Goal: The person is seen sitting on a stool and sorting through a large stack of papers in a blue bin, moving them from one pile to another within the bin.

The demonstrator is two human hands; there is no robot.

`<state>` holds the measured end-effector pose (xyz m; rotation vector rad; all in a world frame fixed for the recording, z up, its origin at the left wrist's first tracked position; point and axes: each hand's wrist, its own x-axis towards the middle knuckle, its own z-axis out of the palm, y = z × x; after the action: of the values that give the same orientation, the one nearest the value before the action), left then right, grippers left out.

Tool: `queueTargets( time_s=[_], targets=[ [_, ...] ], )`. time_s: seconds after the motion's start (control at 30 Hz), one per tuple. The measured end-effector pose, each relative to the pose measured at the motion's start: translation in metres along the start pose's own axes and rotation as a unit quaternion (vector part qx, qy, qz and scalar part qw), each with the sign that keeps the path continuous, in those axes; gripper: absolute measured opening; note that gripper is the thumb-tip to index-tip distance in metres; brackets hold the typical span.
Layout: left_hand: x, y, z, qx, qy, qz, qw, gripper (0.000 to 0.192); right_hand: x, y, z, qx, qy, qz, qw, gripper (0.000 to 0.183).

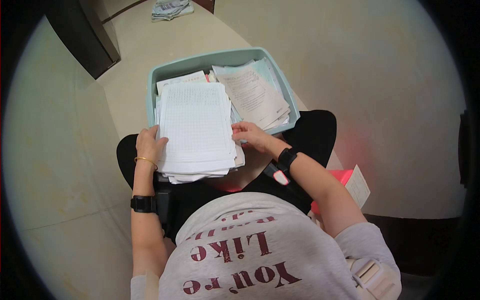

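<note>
A thick stack of paper sheets (198,131), the top one a printed grid with writing in its upper rows, lies over the near left part of a pale teal plastic bin (213,56). My left hand (148,145) holds the stack's left edge, thumb on top. At the right edge, the fingers of my right hand (254,137) grip the sheets; some fingertips are hidden. The stack juts past the bin's near rim towards my lap, its lower sheets uneven. Inside the bin, printed papers (257,95) lie at a slant on the right, and a whitish printed sheet (183,79) shows behind the stack.
Dark furniture (88,41) stands at the upper left. A folded, crumpled grey-white bundle (172,10) lies at the top. Beside my right arm are a bright red object (340,175) and a pale printed paper (359,187). My black-clad knees (318,127) flank the bin.
</note>
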<state>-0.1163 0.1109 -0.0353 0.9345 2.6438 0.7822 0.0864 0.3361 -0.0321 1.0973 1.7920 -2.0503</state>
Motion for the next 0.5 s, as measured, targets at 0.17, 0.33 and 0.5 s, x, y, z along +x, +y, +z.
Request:
queueTargets(
  time_s=[0.17, 0.33, 0.5],
  targets=[
    [0.001, 0.002, -0.001, -0.011, -0.01, -0.018, 1.0, 0.043, 0.004, 0.001, 0.001, -0.002, 0.008, 0.008, 1.0, 0.042],
    [-0.002, 0.0, -0.003, -0.019, 0.011, -0.029, 0.999, 0.038, 0.007, 0.001, 0.003, 0.013, -0.003, 0.029, 0.999, 0.043],
    [0.004, -0.002, -0.003, -0.023, -0.039, -0.06, 0.997, 0.034, -0.001, -0.006, 0.012, 0.002, 0.045, 0.008, 0.999, 0.039]
  ],
)
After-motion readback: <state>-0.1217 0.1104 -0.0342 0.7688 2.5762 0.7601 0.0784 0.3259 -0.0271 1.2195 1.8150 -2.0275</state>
